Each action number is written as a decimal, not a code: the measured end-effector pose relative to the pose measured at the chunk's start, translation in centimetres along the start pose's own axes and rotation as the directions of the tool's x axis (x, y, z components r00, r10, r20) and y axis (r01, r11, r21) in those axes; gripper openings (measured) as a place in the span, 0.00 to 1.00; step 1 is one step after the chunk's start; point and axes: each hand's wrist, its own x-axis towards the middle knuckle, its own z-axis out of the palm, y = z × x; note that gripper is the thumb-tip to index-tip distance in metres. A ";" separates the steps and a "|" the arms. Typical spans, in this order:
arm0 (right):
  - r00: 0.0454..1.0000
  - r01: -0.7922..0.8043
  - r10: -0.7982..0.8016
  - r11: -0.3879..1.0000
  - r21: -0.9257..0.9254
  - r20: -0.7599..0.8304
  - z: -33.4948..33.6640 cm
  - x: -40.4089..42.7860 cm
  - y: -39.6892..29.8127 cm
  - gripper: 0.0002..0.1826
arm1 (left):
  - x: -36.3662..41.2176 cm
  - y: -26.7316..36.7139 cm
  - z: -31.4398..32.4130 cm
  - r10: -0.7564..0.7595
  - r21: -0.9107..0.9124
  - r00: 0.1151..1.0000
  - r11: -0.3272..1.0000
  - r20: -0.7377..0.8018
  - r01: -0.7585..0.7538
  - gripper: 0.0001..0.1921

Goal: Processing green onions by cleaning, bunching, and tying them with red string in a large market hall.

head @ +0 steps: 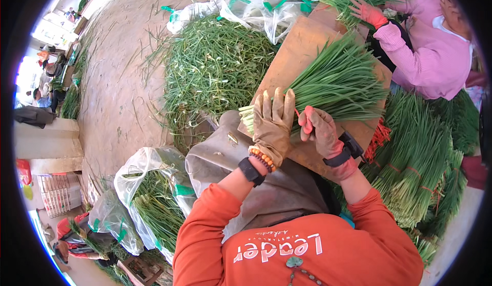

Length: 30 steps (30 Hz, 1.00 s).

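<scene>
A bundle of garlic chives (338, 82) lies across a tilted wooden board (292, 51), with its pale cut ends (247, 117) toward my lap. My left hand (273, 122), in a tan work glove, holds the bundle down near those ends, its fingers stretched over the stalks. Beside it, my right hand (321, 126) wears a glove with pinkish-red fingers. Its thumb and fingers pinch a thin red tie (296, 112) at the bundle's near side. The underside of the bundle is hidden.
Loose trimmed leaves (215, 70) heap beyond my apron-covered knees. Red ties (378, 141) hang at the board's right edge, above tied chive bundles (415, 159). An open plastic bag (153, 193) of greens stands left. A co-worker's gloved hand (369, 13) touches chives at upper right.
</scene>
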 end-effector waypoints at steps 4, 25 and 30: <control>0.985 0.154 -0.162 0.981 0.121 0.061 0.8 1.1 -1.8 0.20 | 1.8 -3.7 -2.0 0.154 -0.458 0.988 0.877 -0.022 -0.147 0.55; 0.995 -0.064 0.035 0.944 -0.324 -0.094 1.5 -1.4 -2.1 0.20 | 6.8 -5.7 -2.3 0.081 -0.461 0.887 0.873 0.454 0.157 0.44; 0.960 0.247 -0.222 0.959 -0.140 0.171 3.1 1.7 -3.6 0.15 | 4.3 -2.3 0.4 0.054 -0.008 0.993 0.998 -0.110 -0.055 0.36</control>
